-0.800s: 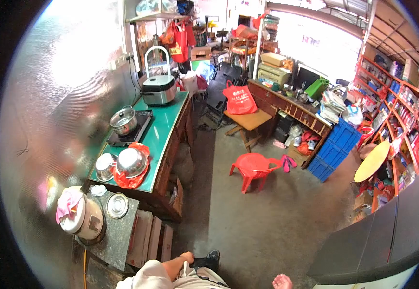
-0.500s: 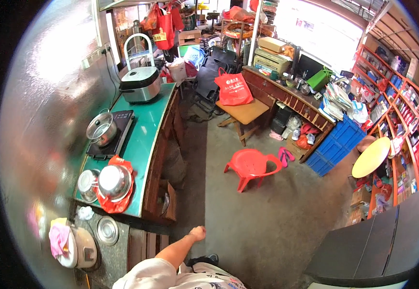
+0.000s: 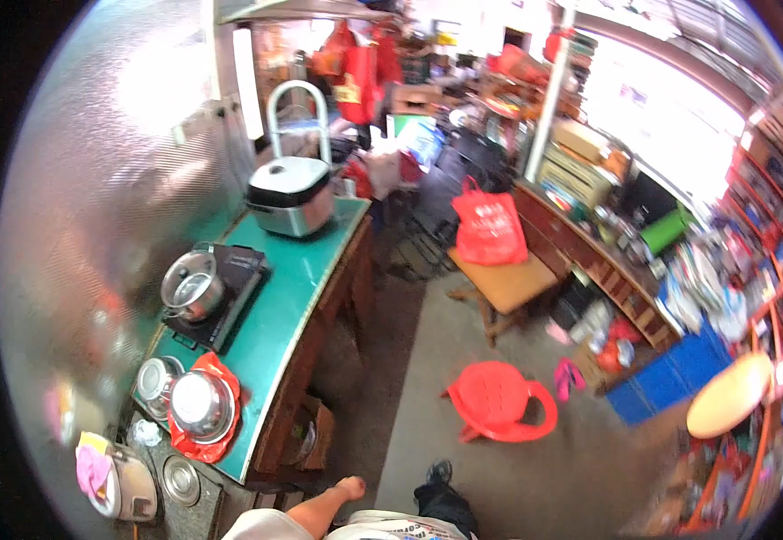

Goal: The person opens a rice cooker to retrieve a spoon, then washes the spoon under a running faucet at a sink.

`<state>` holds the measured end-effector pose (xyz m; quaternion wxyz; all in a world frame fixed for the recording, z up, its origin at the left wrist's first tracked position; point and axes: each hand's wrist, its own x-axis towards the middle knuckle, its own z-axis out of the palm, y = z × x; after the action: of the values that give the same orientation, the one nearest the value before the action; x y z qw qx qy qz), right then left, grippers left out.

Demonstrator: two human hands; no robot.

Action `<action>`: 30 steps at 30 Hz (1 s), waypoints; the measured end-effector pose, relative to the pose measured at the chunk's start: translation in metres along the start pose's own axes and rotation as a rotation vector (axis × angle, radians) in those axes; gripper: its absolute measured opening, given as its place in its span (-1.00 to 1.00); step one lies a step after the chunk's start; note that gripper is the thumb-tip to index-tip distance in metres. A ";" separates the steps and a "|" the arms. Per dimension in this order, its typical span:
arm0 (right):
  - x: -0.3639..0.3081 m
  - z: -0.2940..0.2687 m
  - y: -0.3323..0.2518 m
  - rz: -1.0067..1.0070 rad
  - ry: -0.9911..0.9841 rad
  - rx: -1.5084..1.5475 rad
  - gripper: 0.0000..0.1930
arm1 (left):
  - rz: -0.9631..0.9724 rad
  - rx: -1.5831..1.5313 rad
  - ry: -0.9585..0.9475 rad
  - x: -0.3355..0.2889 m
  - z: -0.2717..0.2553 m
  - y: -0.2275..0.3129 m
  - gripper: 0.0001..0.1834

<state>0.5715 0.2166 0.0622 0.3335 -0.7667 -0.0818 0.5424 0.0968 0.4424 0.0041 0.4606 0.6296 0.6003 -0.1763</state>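
Your left hand hangs near the long edge of the glossy green surface; you cannot tell if its fingers are spread or curled. Grey floor runs right to the curved plastic chair.

The table is ahead and to the left of the left hand, with a pot on a stove on top. The chair is ahead and to the hand's right, and farther off a bag sits on a stool.

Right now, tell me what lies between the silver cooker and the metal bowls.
In the head view: a black stove with a pot on it.
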 end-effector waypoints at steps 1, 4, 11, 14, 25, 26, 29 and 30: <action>0.028 0.019 -0.036 0.009 -0.047 0.067 -0.68 | -0.109 -0.025 -0.023 -0.008 -0.013 -0.016 -0.63; 0.145 0.073 -0.153 -0.107 -0.265 -0.239 -0.78 | -0.334 -0.343 -0.062 -0.012 -0.070 -0.011 -0.61; 0.332 0.256 -0.452 -0.585 -0.477 -0.416 -0.69 | 0.067 -0.983 0.725 0.014 -0.244 0.084 -0.76; 0.235 0.399 -0.508 -0.493 -0.586 -0.300 -0.90 | 0.101 -1.031 1.009 0.002 -0.282 0.059 -0.78; 0.176 0.637 -0.649 -0.287 -0.989 -0.544 -0.68 | 0.237 -0.494 1.795 0.069 -0.696 0.078 -0.39; 0.163 0.659 -0.670 -0.327 -0.973 -0.564 -0.61 | 0.163 -0.463 1.789 0.063 -0.723 0.078 -0.36; 0.157 0.721 -0.723 -0.362 -0.976 -0.511 -0.54 | 0.020 -0.344 1.791 0.076 -0.788 0.067 -0.32; 0.152 0.741 -0.738 -0.310 -1.027 -0.451 -0.52 | -0.030 -0.303 1.769 0.084 -0.794 0.057 -0.33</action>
<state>0.1500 1.1677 0.2473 0.1548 -0.4365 -0.4579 0.7588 -0.0955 1.1293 0.3676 -0.0943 0.4597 0.7608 0.4483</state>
